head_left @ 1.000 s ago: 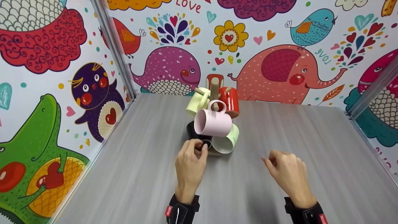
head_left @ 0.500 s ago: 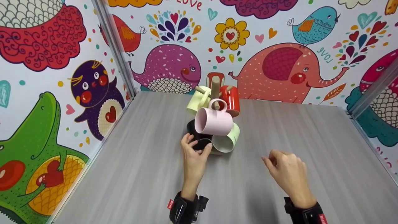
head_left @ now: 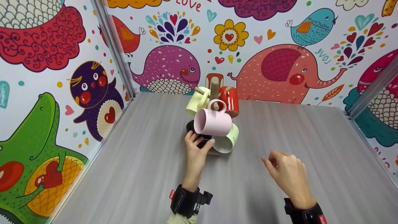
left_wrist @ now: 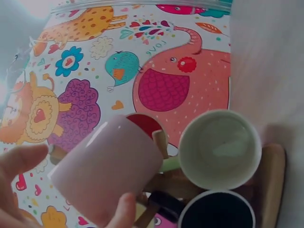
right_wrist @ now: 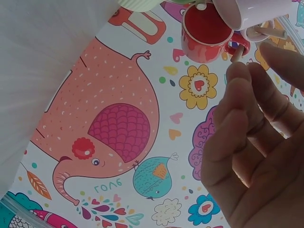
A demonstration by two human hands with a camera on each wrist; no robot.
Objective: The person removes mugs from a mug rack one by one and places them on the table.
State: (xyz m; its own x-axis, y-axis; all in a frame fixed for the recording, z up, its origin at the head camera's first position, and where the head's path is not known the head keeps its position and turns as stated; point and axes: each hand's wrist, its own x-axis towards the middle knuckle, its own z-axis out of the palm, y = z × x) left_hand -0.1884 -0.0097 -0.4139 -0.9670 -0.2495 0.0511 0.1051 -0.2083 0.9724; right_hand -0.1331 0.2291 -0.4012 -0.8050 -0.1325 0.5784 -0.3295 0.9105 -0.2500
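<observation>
A grey wood-grain tabletop [head_left: 140, 180] meets cartoon-printed panels [head_left: 203, 34] bearing a green crocodile [head_left: 45, 130], purple whale [head_left: 169, 68], coral elephant [head_left: 255, 74] and, faintly in the left wrist view, probably a lion [left_wrist: 38, 114].

The right hand [right_wrist: 261, 166] fills the right side of the frame, its fingers loosely curled. Near the top edge, a red mug [right_wrist: 204, 50] has a peg [right_wrist: 238, 53] through its handle; a pink mug [right_wrist: 259, 13] sits upper right. The wall [right_wrist: 166, 102] bears an elephant [right_wrist: 71, 111] at left and a bird [right_wrist: 151, 179] lower centre.
</observation>
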